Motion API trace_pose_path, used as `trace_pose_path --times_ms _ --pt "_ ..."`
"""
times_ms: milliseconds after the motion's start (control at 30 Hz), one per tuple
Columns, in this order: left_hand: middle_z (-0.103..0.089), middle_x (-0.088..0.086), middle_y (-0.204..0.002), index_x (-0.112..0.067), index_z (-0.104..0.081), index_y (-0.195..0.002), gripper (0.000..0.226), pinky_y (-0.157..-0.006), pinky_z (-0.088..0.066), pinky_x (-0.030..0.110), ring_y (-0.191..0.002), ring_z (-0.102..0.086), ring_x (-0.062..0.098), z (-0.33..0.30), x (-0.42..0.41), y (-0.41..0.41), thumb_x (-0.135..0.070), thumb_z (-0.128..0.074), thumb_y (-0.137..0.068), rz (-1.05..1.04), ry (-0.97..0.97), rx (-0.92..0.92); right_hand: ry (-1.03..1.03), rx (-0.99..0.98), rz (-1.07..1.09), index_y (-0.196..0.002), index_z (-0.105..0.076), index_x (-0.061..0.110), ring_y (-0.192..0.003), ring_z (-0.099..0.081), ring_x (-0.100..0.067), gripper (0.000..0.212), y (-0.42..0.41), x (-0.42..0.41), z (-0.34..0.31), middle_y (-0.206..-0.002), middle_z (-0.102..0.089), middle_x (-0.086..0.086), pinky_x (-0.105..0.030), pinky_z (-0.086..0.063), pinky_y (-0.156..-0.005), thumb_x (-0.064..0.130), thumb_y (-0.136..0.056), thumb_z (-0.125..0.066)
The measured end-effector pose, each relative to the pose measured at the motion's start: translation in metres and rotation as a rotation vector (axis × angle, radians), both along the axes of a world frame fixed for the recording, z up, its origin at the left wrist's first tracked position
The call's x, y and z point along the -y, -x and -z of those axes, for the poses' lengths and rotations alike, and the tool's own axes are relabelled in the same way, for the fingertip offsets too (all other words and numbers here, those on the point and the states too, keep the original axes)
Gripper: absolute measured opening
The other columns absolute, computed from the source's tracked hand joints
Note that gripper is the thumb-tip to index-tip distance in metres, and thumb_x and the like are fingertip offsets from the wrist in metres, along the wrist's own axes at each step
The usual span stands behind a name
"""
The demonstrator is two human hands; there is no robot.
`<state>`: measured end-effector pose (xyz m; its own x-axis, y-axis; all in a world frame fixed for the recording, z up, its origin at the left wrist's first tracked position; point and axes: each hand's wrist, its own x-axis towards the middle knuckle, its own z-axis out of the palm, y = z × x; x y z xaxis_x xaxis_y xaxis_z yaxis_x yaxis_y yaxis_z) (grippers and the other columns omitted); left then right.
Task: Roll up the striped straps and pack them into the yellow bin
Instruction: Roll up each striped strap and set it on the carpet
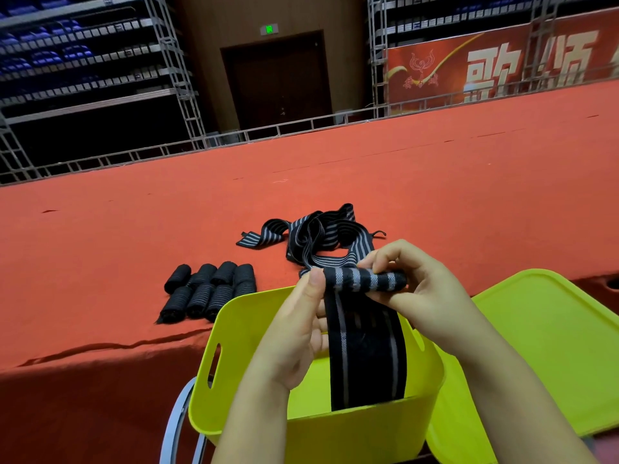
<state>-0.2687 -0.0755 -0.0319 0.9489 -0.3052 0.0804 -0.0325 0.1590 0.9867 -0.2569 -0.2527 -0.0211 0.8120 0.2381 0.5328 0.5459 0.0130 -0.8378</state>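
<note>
Both hands work a striped strap above the yellow bin: the left hand pinches one end of its small roll, the right hand clasps the other. Beyond the left hand lie 8 rolled straps; farther off, a loose strap pile.

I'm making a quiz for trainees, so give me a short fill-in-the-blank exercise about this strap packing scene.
1. Both hands, left and right, hold a striped ____.
2. The rolls lie on the ____ cloth, left of the bin.
3. The bin's colour is ____.
4. The strap hangs down into the ____.

Missing words: strap; red; yellow; bin
</note>
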Motion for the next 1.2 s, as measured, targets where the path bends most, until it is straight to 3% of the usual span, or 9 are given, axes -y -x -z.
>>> trace_pose_path --times_ms 100,300,400,533,600,667,867,1000,1200 --pt "-0.07 0.004 -0.094 -0.018 -0.061 -0.115 0.081 -0.054 -0.053 0.029 -0.074 -0.066 0.016 0.0 0.001 -0.001 -0.076 -0.069 -0.058 -0.046 -0.058 0.039 0.024 -0.012 -0.004 -0.073 -0.055 0.026 -0.094 -0.062 -0.007 0.047 -0.002 -0.001 0.002 -0.099 -0.066 -0.001 -0.017 -0.047 -0.081 -0.021 -0.074 -0.059" --pt "-0.069 -0.002 -0.081 -0.017 -0.061 -0.108 0.038 -0.047 -0.047 0.021 -0.062 -0.064 0.01 -0.003 0.0 0.001 -0.035 -0.065 -0.074 -0.1 0.009 0.054 -0.008 -0.074 -0.023 -0.074 -0.065 0.024 -0.105 -0.063 -0.003 0.044 -0.001 0.0 0.003 -0.106 -0.067 0.009 -0.017 -0.047 -0.087 -0.02 -0.073 -0.065" --pt "-0.072 0.001 -0.087 -0.021 -0.06 -0.111 0.037 -0.055 -0.052 0.027 -0.072 -0.067 0.015 -0.005 -0.005 0.001 -0.029 -0.062 -0.074 -0.145 0.021 0.097 -0.07 -0.202 -0.155 -0.102 -0.067 0.023 -0.115 -0.061 -0.011 0.034 0.0 0.007 0.003 -0.122 -0.063 0.01 -0.023 -0.05 -0.088 0.006 -0.073 -0.072" --pt "-0.074 0.003 -0.095 -0.025 -0.055 -0.121 0.047 -0.076 -0.049 0.04 -0.088 -0.068 0.02 -0.008 -0.007 0.0 -0.024 -0.065 -0.075 -0.204 0.026 0.16 -0.107 -0.41 -0.159 -0.133 -0.05 0.033 -0.119 -0.058 -0.01 0.083 0.001 0.01 0.002 -0.131 -0.059 0.008 -0.044 -0.05 -0.097 0.058 -0.06 -0.081" --pt "-0.074 0.005 -0.099 -0.026 -0.052 -0.125 0.052 -0.083 -0.047 0.043 -0.093 -0.068 0.021 -0.009 -0.006 0.001 -0.02 -0.067 -0.075 -0.198 0.019 0.187 -0.133 -0.447 -0.134 -0.139 -0.044 0.028 -0.116 -0.059 -0.005 0.075 0.003 0.003 0.001 -0.127 -0.062 0.01 -0.04 -0.049 -0.1 0.05 -0.072 -0.069" --pt "-0.074 0.007 -0.102 -0.026 -0.051 -0.127 0.055 -0.084 -0.053 0.035 -0.096 -0.07 0.021 -0.009 -0.006 0.0 -0.015 -0.066 -0.075 -0.187 0.023 0.21 -0.139 -0.441 -0.126 -0.142 -0.04 0.022 -0.112 -0.06 0.0 0.067 0.006 -0.005 0.0 -0.124 -0.064 0.012 -0.027 -0.051 -0.093 0.032 -0.079 -0.058" --pt "-0.069 0.01 -0.116 -0.028 -0.05 -0.131 0.063 -0.087 -0.055 0.035 -0.106 -0.067 0.027 -0.01 -0.012 0.0 -0.008 -0.068 -0.074 -0.157 0.03 0.218 -0.138 -0.342 -0.045 -0.138 -0.046 0.02 -0.099 -0.065 0.002 0.056 0.003 -0.005 0.0 -0.125 -0.063 0.006 -0.014 -0.051 -0.072 0.007 -0.086 -0.06" --pt "-0.071 0.01 -0.111 -0.026 -0.051 -0.129 0.064 -0.081 -0.055 0.032 -0.101 -0.068 0.026 -0.007 -0.015 -0.002 -0.003 -0.067 -0.072 -0.15 0.024 0.22 -0.028 -0.237 -0.057 -0.121 -0.057 0.028 -0.092 -0.068 -0.006 0.048 0.001 0.001 0.0 -0.114 -0.068 0.005 -0.015 -0.05 -0.068 0.008 -0.078 -0.069" --pt "-0.072 0.011 -0.108 -0.019 -0.052 -0.127 0.063 -0.08 -0.056 0.034 -0.097 -0.069 0.025 -0.005 -0.015 -0.004 0.001 -0.067 -0.069 -0.13 0.023 0.211 0.048 -0.13 -0.008 -0.102 -0.063 0.036 -0.099 -0.067 -0.016 0.037 -0.001 0.003 0.002 -0.106 -0.07 0.003 -0.037 -0.054 -0.087 0.018 -0.071 -0.074"
